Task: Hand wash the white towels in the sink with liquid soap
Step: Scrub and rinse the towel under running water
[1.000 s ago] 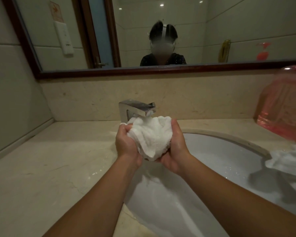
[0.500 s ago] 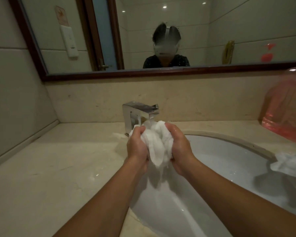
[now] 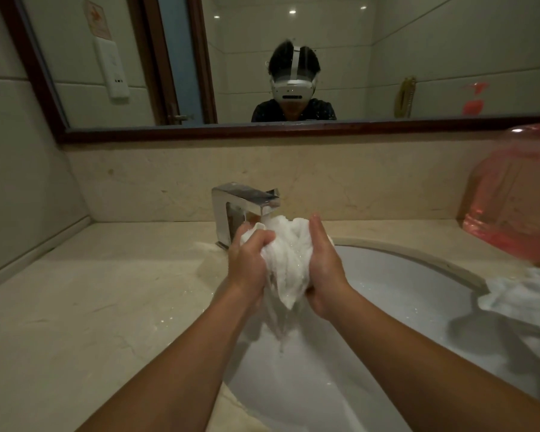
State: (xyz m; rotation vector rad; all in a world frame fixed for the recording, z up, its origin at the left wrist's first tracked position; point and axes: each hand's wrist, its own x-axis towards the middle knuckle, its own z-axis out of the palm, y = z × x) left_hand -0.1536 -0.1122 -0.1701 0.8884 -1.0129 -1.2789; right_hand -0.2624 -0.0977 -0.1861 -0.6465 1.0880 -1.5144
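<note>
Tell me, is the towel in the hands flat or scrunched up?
Scrunched up. The left hand and right hand squeeze the white towel into a wet bunch above the sink.

Towel (image 3: 289,263): white terry cloth, wet, nubby. Faucet (image 3: 247,207) is polished mirror-bright metal; sink (image 3: 387,307) is glossy smooth white ceramic. Countertop (image 3: 91,307): veined beige stone, wet sheen; mirror frame (image 3: 262,130) dark wood
</note>
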